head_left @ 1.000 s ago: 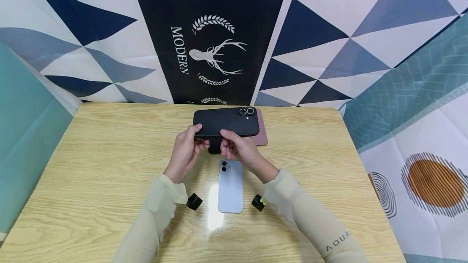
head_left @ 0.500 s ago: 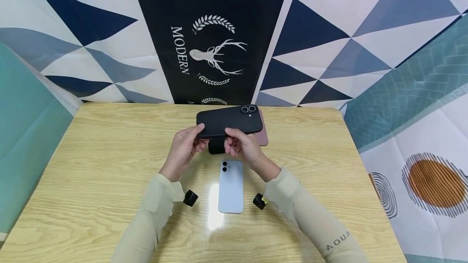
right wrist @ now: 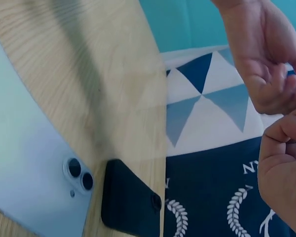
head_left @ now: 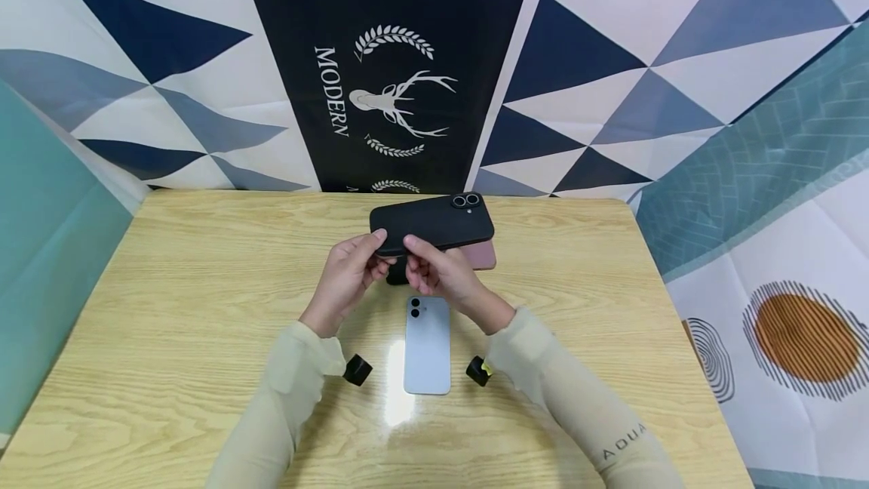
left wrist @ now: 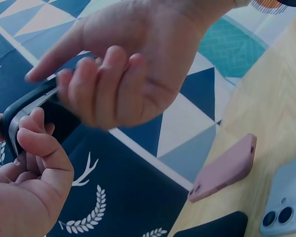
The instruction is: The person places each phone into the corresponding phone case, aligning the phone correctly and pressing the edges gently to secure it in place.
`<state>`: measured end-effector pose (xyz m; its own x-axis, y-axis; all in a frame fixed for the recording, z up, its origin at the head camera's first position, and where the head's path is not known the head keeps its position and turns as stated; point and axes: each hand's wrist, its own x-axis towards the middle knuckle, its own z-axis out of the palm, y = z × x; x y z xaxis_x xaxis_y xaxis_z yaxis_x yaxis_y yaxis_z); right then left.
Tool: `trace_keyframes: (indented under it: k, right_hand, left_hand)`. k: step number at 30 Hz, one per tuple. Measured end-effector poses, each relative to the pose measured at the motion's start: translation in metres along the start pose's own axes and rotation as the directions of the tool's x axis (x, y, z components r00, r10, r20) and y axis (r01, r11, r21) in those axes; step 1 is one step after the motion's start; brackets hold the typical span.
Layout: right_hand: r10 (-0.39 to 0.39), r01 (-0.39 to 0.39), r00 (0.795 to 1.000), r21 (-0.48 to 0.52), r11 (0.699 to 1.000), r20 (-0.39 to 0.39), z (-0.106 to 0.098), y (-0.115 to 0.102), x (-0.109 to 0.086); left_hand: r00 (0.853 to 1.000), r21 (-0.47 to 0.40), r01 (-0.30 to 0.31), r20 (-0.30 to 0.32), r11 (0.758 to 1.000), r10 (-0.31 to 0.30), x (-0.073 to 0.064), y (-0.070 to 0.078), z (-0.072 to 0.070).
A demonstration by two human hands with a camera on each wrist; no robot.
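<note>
A phone in a black case [head_left: 434,221] is held up over the back of the table, camera end to the right and slightly raised. My left hand [head_left: 346,270] pinches its lower left corner, thumb on the back and curled fingers underneath. Close beside it, my right hand [head_left: 451,278] has its thumb over the lower long edge, its other fingers curled below. In the left wrist view a lighter strip [left wrist: 24,113] shows along the case's edge. Behind and below lie a pink phone [head_left: 480,255] and another black phone [right wrist: 128,202], both partly covered in the head view.
A pale blue phone [head_left: 427,345] lies back up on the wooden table [head_left: 190,308], between the forearms. Small black blocks [head_left: 357,370] sit at both cuffs. A patterned wall covering [head_left: 400,96] rises at the table's back edge.
The held black phone has shifted slightly right and tilted, its camera end higher. My right thumb has moved left along its lower edge, nearer my left thumb.
</note>
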<state>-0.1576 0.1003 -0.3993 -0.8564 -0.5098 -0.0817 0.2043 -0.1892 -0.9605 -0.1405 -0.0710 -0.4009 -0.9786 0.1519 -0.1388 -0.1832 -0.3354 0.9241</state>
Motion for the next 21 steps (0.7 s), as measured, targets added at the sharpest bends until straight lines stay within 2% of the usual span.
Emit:
trace_keyframes:
  k: [5, 12, 17, 21]
  right_hand:
    - [-0.016, 0.016, 1.000, -0.064, 0.998, -0.006, 0.0042, -0.0006, 0.0002]
    - [-0.053, 0.052, 0.998, -0.034, 0.998, -0.024, 0.0043, -0.0022, 0.0001]
    - [-0.063, 0.062, 0.998, -0.024, 0.998, -0.010, 0.0052, -0.0015, 0.0005]
    - [-0.065, 0.065, 0.998, -0.007, 0.998, -0.001, 0.0065, -0.0022, 0.0018]
  left_hand:
    - [1.000, -0.006, 0.008, 0.007, 1.000, -0.008, -0.0002, 0.0005, 0.0021]
    - [1.000, 0.013, -0.002, 0.014, 1.000, 0.002, -0.0033, 0.0058, 0.0061]
    - [1.000, 0.111, -0.006, 0.012, 0.994, 0.005, -0.0040, 0.0075, 0.0065]
    - [0.999, 0.198, -0.035, 0.015, 0.980, 0.033, -0.0048, 0.0079, 0.0051]
